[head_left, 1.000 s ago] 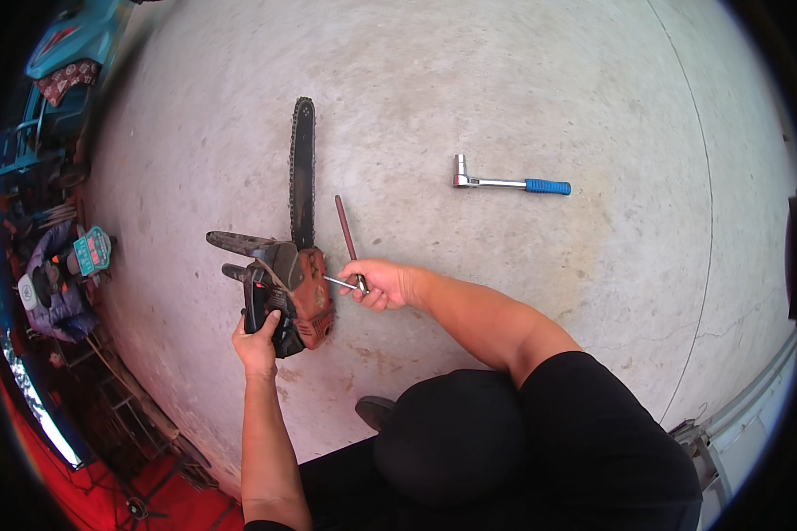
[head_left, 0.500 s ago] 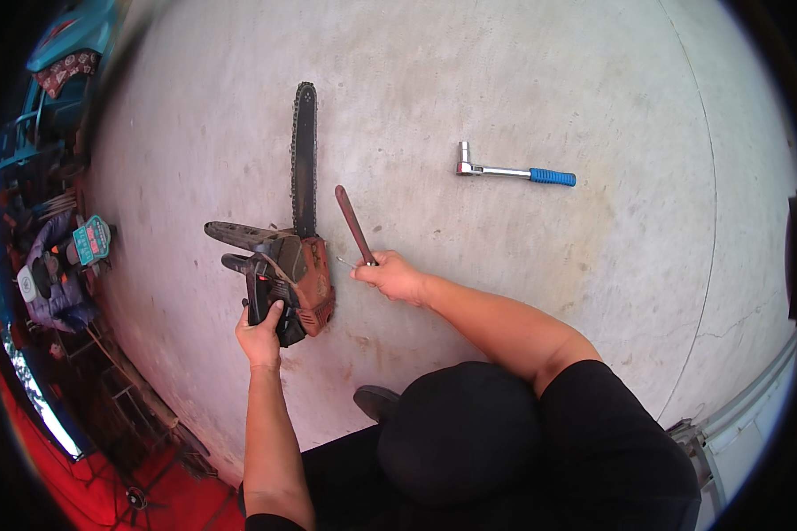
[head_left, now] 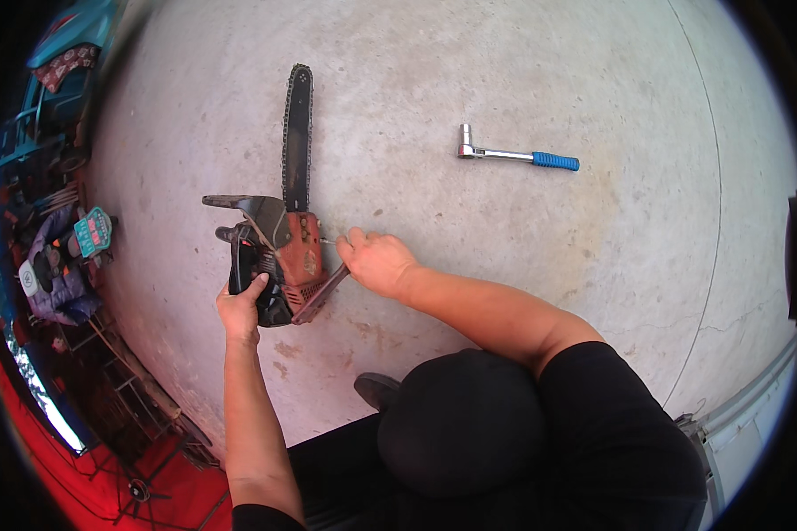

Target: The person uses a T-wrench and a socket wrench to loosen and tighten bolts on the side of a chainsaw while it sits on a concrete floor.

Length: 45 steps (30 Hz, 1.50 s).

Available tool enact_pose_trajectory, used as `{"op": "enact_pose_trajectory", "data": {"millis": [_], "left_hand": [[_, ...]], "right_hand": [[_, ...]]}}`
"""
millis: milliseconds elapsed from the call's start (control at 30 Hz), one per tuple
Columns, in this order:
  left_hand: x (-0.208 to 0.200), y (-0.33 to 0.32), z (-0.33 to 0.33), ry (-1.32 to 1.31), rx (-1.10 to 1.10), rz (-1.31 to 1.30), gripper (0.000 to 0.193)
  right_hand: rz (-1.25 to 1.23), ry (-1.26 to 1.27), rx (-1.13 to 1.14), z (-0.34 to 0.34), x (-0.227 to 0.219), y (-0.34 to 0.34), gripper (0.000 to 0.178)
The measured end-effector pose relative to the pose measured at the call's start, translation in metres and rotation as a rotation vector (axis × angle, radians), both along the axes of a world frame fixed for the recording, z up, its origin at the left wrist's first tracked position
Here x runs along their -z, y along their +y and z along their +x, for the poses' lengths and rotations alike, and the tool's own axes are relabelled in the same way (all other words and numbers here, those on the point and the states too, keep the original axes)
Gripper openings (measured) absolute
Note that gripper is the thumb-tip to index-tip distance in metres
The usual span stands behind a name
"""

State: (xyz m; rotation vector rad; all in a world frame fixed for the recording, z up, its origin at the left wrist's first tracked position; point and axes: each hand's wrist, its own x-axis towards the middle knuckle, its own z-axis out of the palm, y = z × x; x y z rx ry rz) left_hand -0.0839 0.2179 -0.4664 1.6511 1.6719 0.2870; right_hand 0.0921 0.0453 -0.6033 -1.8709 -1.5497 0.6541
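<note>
A worn chainsaw [head_left: 299, 257] with a reddish-brown body rests on the concrete, its bar [head_left: 297, 142] and chain pointing away from me. Its black rear handle is gripped by my left hand [head_left: 241, 310], thumb on top. My right hand [head_left: 376, 259] is closed around a tool with a long reddish-brown bar [head_left: 324, 294] and a thin metal tip [head_left: 328, 241]. That tip points at the right side of the saw body; whether it touches cannot be made out. The bar slants down alongside the housing. Right fingers partly hide the tool's middle.
A ratchet wrench [head_left: 518, 157] with a blue grip and an upright socket lies on the concrete floor [head_left: 505, 71] at the far right. Along the left edge stand a teal vehicle [head_left: 73, 35], a purple cloth bundle [head_left: 66, 288] and dark metal racks beside a red surface [head_left: 27, 478].
My right hand has moved left and up to the saw's side, and the tool's bar has swung from pointing away to pointing back toward me. The saw has tilted slightly in my left hand.
</note>
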Motion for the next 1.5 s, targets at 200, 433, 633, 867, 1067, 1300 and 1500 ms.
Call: {"op": "enact_pose_trajectory", "data": {"millis": [200, 433, 633, 867, 1067, 1300, 1500], "left_hand": [[-0.011, 0.016, 0.007, 0.028, 0.013, -0.069, 0.022], [-0.016, 0.024, 0.012, 0.062, 0.012, -0.103, 0.025], [-0.019, 0.026, 0.013, 0.077, 0.007, -0.109, 0.025], [-0.017, 0.029, 0.012, 0.059, 0.001, -0.111, 0.025], [-0.018, 0.03, 0.014, 0.067, -0.005, -0.115, 0.024], [-0.018, 0.034, 0.013, 0.078, 0.018, -0.103, 0.023], [-0.021, 0.036, 0.017, 0.075, 0.006, -0.124, 0.022]], "right_hand": [[-0.001, -0.035, -0.004, 0.006, -0.008, 0.006, 0.03], [-0.001, -0.038, -0.031, 0.005, -0.014, 0.017, 0.035], [0.012, -0.112, -0.054, 0.002, -0.013, 0.021, 0.037], [0.05, -0.213, -0.039, 0.0, -0.014, 0.02, 0.032], [0.061, -0.199, -0.046, 0.001, -0.021, 0.026, 0.02], [0.091, -0.25, -0.11, 0.01, -0.025, 0.029, 0.02], [0.042, -0.215, -0.07, 0.004, -0.028, 0.031, 0.023]]}}
